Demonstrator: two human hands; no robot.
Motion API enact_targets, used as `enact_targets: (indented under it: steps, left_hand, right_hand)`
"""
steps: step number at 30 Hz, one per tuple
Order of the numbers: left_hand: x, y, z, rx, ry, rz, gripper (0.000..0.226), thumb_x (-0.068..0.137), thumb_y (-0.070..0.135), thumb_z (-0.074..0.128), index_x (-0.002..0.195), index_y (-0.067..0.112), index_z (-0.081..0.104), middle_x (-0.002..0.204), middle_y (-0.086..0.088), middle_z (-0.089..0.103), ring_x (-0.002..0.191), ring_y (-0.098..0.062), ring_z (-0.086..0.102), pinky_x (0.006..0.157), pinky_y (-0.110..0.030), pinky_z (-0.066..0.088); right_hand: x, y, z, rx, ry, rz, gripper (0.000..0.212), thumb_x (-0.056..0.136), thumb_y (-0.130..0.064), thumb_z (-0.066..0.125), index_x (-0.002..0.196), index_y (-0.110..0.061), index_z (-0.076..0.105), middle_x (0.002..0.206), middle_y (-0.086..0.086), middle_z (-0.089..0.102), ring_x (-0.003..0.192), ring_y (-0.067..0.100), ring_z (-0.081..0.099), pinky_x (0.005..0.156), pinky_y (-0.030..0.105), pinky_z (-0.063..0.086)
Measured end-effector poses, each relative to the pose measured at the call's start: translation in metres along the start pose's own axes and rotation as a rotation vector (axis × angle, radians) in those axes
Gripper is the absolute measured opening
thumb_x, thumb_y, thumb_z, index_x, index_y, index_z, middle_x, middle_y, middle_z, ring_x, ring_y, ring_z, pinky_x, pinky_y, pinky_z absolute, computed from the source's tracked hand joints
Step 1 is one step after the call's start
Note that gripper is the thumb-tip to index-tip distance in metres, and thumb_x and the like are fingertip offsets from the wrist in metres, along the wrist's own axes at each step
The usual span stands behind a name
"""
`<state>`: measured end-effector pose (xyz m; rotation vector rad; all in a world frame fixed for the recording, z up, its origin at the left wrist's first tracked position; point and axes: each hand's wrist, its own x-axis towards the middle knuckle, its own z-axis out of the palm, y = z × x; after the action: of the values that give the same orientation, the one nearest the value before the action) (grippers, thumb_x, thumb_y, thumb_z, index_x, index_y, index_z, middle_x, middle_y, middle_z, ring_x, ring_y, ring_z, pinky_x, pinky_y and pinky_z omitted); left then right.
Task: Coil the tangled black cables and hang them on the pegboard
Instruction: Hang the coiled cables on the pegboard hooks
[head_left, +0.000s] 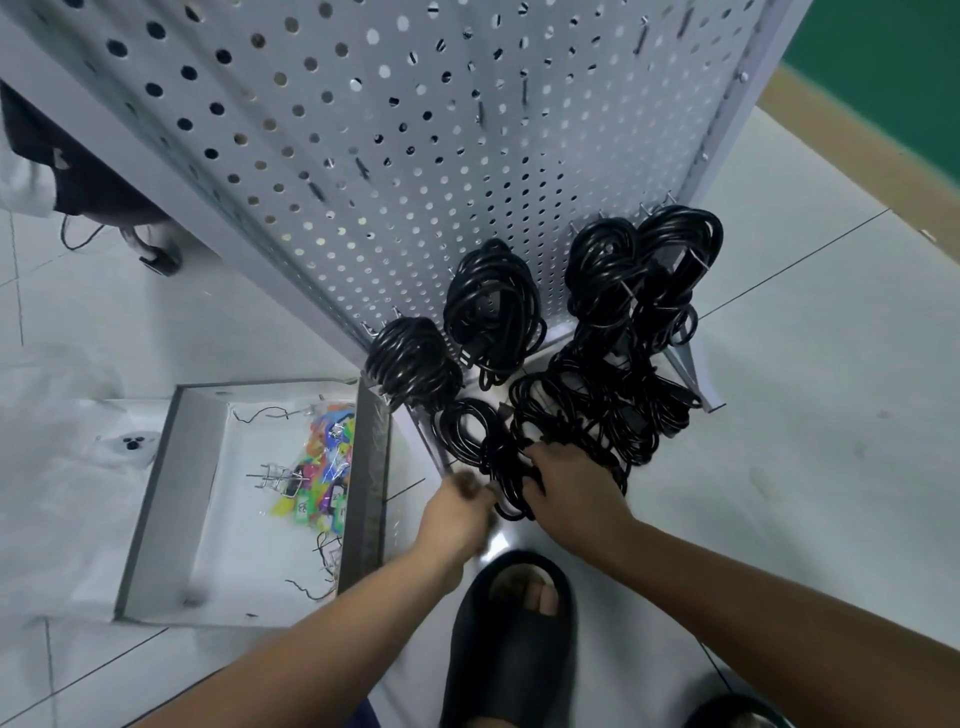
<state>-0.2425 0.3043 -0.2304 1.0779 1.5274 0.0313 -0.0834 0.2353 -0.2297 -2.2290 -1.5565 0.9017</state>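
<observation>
- The pegboard (363, 156) is white and stands upright on the floor (805, 389), and I see no brand or lettering on it.
- Four black bundles hang on pegs along its lowest rows: the leftmost coil (410, 358), the second coil (493, 306) just right of it and a little higher, then the third coil (602, 270) and the fourth coil (675, 260), which overlap from my angle.
- The tangled black cables (587, 415) lie in a loose heap on the floor at the board's foot, below the right-hand pair.
- My right hand (571, 493) is down in the near edge of that heap, its fingers (550, 462) curled around several strands, so it has a firm hold.
- My left hand (457, 499) is right beside those strands but smeared by motion, so I cannot tell whether it holds anything.
- Left of the hands is a grey box (171, 493) holding coloured tags (324, 467) and loose metal hooks (272, 478). Some tags carry dark marks — too small to read.
- A black slipper (514, 639) sits between my forearms.
</observation>
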Motion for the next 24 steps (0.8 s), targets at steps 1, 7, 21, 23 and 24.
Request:
enact_targets:
  steps: [1,7,21,23,24]
  left_hand:
    - [0.000,0.001,0.002,-0.033,-0.004,-0.006,0.045,0.105,0.031,0.065,0.141,0.005,0.055,0.092,-0.007,0.069,0.053,-0.006,0.057,0.045,-0.021,0.042]
    - [-0.003,0.006,0.000,-0.162,-0.103,-0.048,0.049,0.100,0.043,0.074,0.135,0.019,0.050,0.105,-0.021,0.078,0.081,-0.027,0.066,0.061,-0.035,0.043]
    - [-0.081,0.023,-0.004,-0.026,-0.215,0.090,0.027,0.102,0.012,0.071,0.123,0.011,0.053,0.089,-0.008,0.063,0.060,-0.007,0.064,0.050,-0.020,0.048]
    - [-0.097,0.028,-0.007,-0.006,-0.209,0.124,0.026,0.102,0.009,0.070,0.123,0.006,0.054,0.088,-0.008,0.058,0.057,-0.009,0.061,0.049,-0.020,0.048]
    - [-0.105,0.031,-0.010,-0.002,-0.213,0.140,0.025,0.101,0.008,0.070,0.122,0.006,0.056,0.089,-0.007,0.057,0.059,-0.008,0.061,0.050,-0.020,0.050]
  right_hand:
    - [0.000,0.002,0.001,0.015,-0.009,0.014,0.022,0.105,-0.028,0.054,0.121,-0.016,0.064,0.111,0.001,0.067,0.104,0.021,0.060,0.084,0.041,0.055]
    - [0.001,0.002,-0.001,0.247,-0.081,0.162,0.032,0.107,-0.042,0.057,0.120,-0.014,0.067,0.100,0.002,0.074,0.096,0.020,0.071,0.083,0.038,0.057]
    - [-0.031,0.005,-0.025,0.536,-0.180,0.301,0.048,0.091,-0.059,0.076,0.085,-0.012,0.066,0.070,-0.009,0.060,0.063,0.006,0.056,0.061,0.024,0.043]
    - [-0.049,-0.003,-0.033,0.540,-0.113,0.260,0.039,0.093,-0.055,0.077,0.078,-0.022,0.062,0.062,-0.015,0.058,0.057,-0.001,0.052,0.054,0.016,0.038]
    - [-0.057,-0.008,-0.037,0.550,-0.081,0.238,0.038,0.093,-0.054,0.077,0.076,-0.025,0.060,0.060,-0.016,0.058,0.056,-0.002,0.052,0.054,0.017,0.039]
